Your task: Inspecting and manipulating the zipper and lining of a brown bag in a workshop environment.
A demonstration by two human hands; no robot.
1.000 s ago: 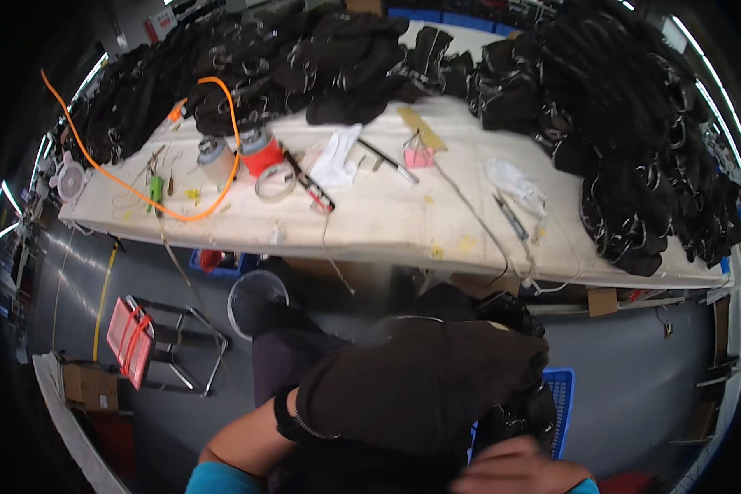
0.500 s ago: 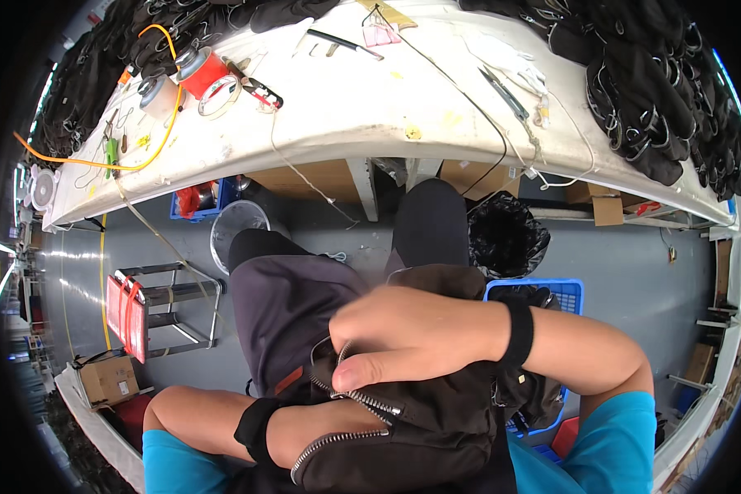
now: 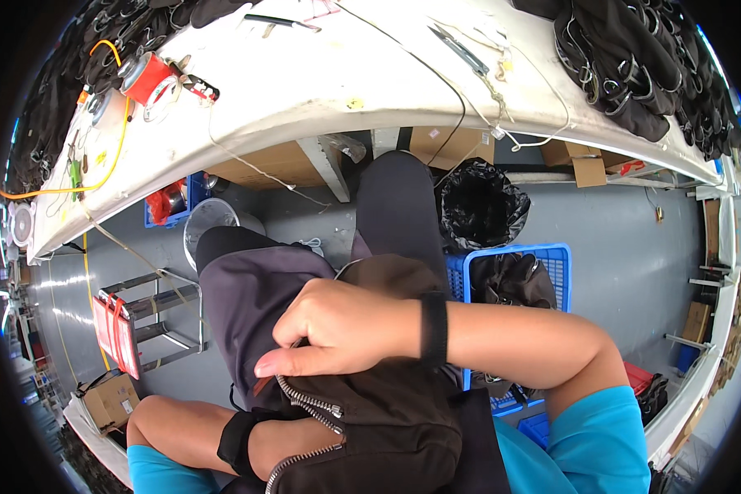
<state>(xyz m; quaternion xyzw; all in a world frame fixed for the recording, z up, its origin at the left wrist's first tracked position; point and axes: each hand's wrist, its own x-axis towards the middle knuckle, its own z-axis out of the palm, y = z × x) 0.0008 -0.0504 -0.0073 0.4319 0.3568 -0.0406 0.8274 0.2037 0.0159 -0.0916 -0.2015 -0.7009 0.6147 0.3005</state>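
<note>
A dark brown fabric bag (image 3: 395,432) lies across my lap with its metal zipper (image 3: 311,403) undone. Into that opening goes my left hand, and only the wrist (image 3: 292,443) shows; its fingers are hidden inside the cloth. My right hand (image 3: 333,329) is closed over the bag's far left edge, fingers curled under, thumb lying along the zipper's upper row of teeth. A small reddish-brown tab (image 3: 261,384) shows just below that thumb. Black bands circle both wrists.
Ahead stands a white-covered table (image 3: 288,86) with a red can (image 3: 146,78), cutters (image 3: 459,51) and piles of dark bags (image 3: 613,62). A blue crate (image 3: 561,276) holds dark fabric at my right, near a black-lined bin (image 3: 482,202). A stool (image 3: 152,321) stands left.
The view has turned, so the table and crate sit further left and higher. My right hand has shifted slightly left along the bag's edge; my left hand stays inside.
</note>
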